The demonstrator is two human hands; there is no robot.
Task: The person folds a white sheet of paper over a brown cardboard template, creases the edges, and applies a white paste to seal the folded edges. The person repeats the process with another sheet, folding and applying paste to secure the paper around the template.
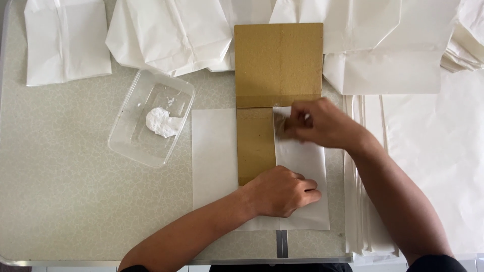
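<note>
The left hand [282,192] presses flat the folded white paper sheet [302,166] over the brown cardboard rectangle [277,65], while the right hand's [317,123] pinched fingertips should rub evenly along its edge.

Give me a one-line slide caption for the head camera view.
Left hand pins a folded white paper sheet over a cardboard template while the right hand presses its top edge.
</note>
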